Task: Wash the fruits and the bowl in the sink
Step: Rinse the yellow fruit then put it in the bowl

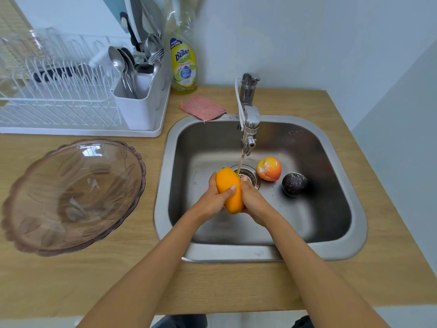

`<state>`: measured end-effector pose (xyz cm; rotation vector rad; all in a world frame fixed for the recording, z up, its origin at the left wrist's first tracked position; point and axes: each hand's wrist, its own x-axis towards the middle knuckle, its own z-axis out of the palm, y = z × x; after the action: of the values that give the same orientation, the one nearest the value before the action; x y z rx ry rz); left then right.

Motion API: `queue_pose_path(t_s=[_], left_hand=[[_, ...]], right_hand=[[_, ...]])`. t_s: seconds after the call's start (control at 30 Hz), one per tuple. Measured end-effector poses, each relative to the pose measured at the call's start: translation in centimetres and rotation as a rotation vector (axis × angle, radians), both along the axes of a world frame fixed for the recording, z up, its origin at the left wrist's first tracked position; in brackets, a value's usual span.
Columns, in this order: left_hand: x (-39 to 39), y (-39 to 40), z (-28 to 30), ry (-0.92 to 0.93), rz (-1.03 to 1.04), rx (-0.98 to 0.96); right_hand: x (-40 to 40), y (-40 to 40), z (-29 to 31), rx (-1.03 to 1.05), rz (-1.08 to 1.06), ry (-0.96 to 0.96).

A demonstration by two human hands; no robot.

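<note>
An orange-yellow mango [229, 183] is held over the steel sink [335, 253], just under a thin stream of water from the tap [249, 119]. My left hand [216, 198] wraps its left side and my right hand [251, 201] grips its right side. On the sink floor to the right lie a red-orange apple [269, 168] with white specks and a dark purple round fruit [294, 184]. A large clear pinkish glass bowl [71, 197] rests tilted on the wooden counter left of the sink.
A white dish rack [59, 98] with a cutlery holder [139, 102] full of spoons stands at the back left. A yellow dish-soap bottle [183, 65] and a pink scrub cloth [203, 107] sit behind the sink. A wall closes the right side.
</note>
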<state>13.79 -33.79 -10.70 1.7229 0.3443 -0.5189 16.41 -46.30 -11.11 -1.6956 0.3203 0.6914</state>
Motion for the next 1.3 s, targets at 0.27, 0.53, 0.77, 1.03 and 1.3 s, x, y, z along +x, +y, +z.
queue_pose_path(t_s=[0.27,0.53,0.77,1.03,1.3], left_hand=[[-1.6,1.5,0.4,0.111,0.136,-0.014],[-3.0,2.2,1.6,0.036,0.36,-0.21],[-3.4,2.6,2.0,0.049,0.337,-0.18],[-3.7,1.9,2.0,0.0,0.276,0.019],[-4.0,1.7,2.4,-0.089,0.296,0.081]], right_hand=[[-2.2,0.5,1.2,0.153,0.123,0.104],[-3.6,0.6,2.0,0.201,0.147,0.055],[-4.1,1.2,2.5,0.291,0.053,0.048],[-4.2,2.0,2.5,0.033,0.046,-0.071],[-4.5,2.4,2.6,-0.056,0.002,-0.208]])
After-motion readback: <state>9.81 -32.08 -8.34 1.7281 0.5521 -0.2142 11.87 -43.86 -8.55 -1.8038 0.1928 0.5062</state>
